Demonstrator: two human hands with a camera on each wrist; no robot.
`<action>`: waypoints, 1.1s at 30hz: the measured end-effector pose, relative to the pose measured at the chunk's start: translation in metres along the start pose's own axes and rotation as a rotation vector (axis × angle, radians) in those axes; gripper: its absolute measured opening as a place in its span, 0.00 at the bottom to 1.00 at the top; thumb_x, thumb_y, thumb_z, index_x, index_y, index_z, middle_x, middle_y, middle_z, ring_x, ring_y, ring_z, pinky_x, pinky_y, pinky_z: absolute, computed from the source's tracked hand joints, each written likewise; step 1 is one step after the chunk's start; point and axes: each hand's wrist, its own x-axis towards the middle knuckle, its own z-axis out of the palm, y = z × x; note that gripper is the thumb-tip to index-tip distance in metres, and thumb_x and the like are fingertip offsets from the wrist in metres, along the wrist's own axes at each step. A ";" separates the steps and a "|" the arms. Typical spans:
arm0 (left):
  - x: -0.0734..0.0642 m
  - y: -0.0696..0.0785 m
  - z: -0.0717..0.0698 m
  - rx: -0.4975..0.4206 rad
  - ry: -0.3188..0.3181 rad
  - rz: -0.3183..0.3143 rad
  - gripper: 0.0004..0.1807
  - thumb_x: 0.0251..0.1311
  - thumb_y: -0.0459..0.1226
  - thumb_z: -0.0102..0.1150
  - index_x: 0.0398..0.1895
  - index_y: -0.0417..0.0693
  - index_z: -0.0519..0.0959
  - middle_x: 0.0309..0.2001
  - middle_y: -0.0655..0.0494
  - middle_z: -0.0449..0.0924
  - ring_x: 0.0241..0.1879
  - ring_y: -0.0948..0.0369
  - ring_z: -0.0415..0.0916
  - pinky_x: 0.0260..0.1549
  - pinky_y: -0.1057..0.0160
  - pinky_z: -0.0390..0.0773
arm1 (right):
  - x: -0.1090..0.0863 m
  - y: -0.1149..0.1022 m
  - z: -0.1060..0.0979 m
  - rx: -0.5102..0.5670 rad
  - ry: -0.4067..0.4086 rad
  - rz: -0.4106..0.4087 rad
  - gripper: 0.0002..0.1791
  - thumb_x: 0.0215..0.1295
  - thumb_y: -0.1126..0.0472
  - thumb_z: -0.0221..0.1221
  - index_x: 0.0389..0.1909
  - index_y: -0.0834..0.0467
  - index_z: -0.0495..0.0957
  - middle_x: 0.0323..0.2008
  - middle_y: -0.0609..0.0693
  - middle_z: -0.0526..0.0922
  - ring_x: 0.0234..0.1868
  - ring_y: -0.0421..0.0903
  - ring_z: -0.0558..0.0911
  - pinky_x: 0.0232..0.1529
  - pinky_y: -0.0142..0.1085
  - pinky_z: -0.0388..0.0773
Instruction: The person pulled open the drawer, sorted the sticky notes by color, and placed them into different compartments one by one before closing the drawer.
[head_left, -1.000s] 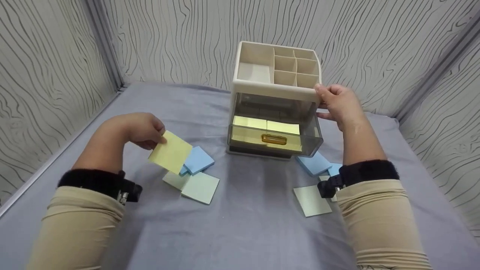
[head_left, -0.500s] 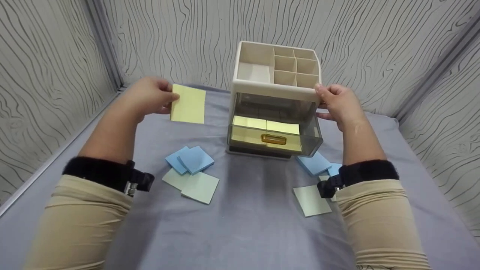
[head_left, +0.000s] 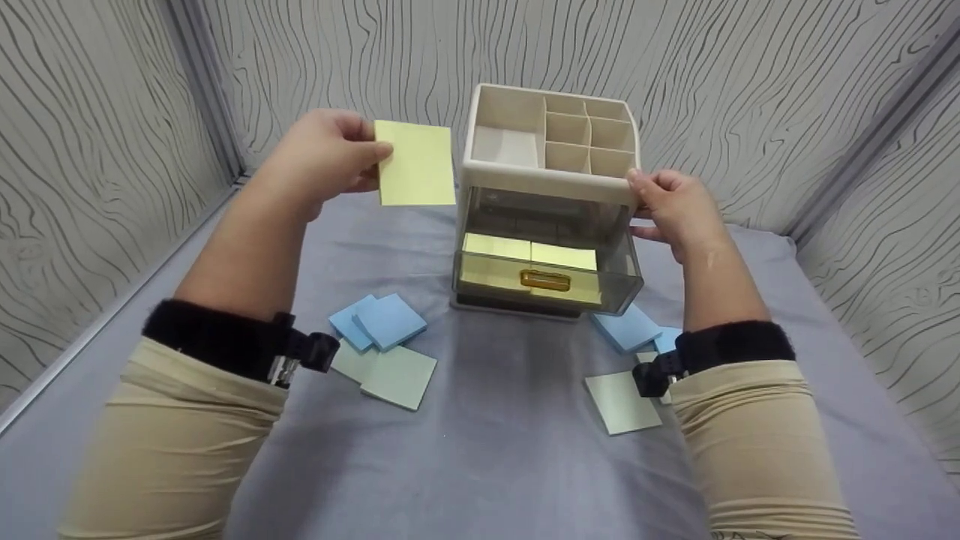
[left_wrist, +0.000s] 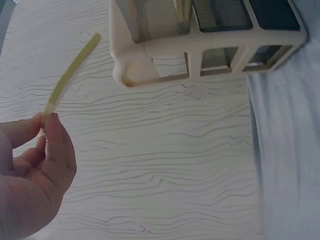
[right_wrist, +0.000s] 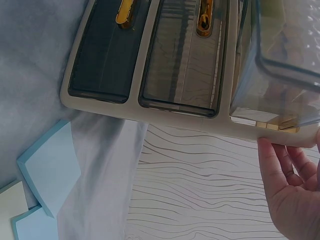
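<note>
Pinching a yellow pad in the left grip, upper left of centre; holding a cream organizer, upper right of centre, by its right side with the right grip.

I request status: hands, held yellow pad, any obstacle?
Left hand pinches yellow pad, apart from organizer. Right hand holds organizer's side. Top drawer out; nothing visibly blocking.

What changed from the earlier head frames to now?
The left hand carried its yellow pad up and rightward, from near the left blue pads to left of the organizer, without letting go. Unchanged: right hand holding the organizer's side, open drawer with yellow pads inside, pale green pads on the cloth.
</note>
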 end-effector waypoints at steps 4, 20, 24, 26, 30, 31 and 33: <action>0.003 0.008 0.015 -0.041 -0.024 0.035 0.09 0.63 0.35 0.51 0.43 0.39 0.73 0.44 0.49 0.73 0.42 0.58 0.75 0.40 0.67 0.77 | 0.000 0.001 0.000 -0.002 0.004 -0.002 0.34 0.58 0.36 0.50 0.55 0.57 0.68 0.57 0.59 0.69 0.57 0.54 0.71 0.49 0.45 0.73; 0.015 0.025 0.094 0.103 -0.157 0.140 0.06 0.60 0.35 0.56 0.35 0.40 0.74 0.38 0.51 0.76 0.34 0.61 0.75 0.32 0.68 0.78 | 0.000 0.001 0.003 0.012 0.009 0.011 0.31 0.59 0.36 0.50 0.52 0.57 0.70 0.55 0.58 0.70 0.56 0.53 0.72 0.48 0.44 0.74; 0.015 0.026 0.110 0.206 -0.157 0.184 0.07 0.59 0.36 0.57 0.35 0.40 0.75 0.37 0.52 0.77 0.37 0.61 0.73 0.33 0.69 0.76 | -0.001 0.001 0.003 0.014 0.003 0.007 0.32 0.59 0.36 0.50 0.52 0.57 0.70 0.55 0.58 0.70 0.55 0.53 0.72 0.48 0.44 0.74; 0.015 0.026 0.118 0.261 -0.152 0.208 0.07 0.59 0.36 0.57 0.34 0.40 0.75 0.37 0.53 0.78 0.37 0.62 0.73 0.33 0.69 0.74 | -0.001 0.001 0.003 0.014 0.001 0.008 0.32 0.59 0.36 0.50 0.52 0.57 0.69 0.55 0.58 0.70 0.55 0.53 0.72 0.48 0.43 0.74; 0.016 0.026 0.131 0.339 -0.149 0.245 0.06 0.58 0.36 0.57 0.31 0.41 0.74 0.35 0.54 0.78 0.36 0.61 0.73 0.35 0.68 0.73 | -0.001 0.001 0.003 0.016 0.002 0.014 0.31 0.59 0.36 0.50 0.52 0.57 0.69 0.56 0.58 0.70 0.56 0.53 0.72 0.49 0.43 0.74; 0.016 0.026 0.133 0.358 -0.146 0.253 0.05 0.58 0.36 0.56 0.30 0.42 0.74 0.35 0.54 0.77 0.36 0.61 0.72 0.35 0.68 0.73 | -0.001 0.001 0.003 0.015 0.002 0.013 0.31 0.60 0.36 0.50 0.52 0.57 0.69 0.56 0.59 0.70 0.56 0.53 0.72 0.49 0.43 0.74; 0.017 0.026 0.138 0.401 -0.144 0.271 0.06 0.58 0.36 0.56 0.27 0.44 0.72 0.32 0.55 0.74 0.35 0.61 0.70 0.36 0.67 0.71 | 0.000 0.000 0.002 0.014 0.000 0.008 0.31 0.60 0.36 0.50 0.52 0.58 0.68 0.56 0.59 0.70 0.56 0.53 0.72 0.49 0.44 0.74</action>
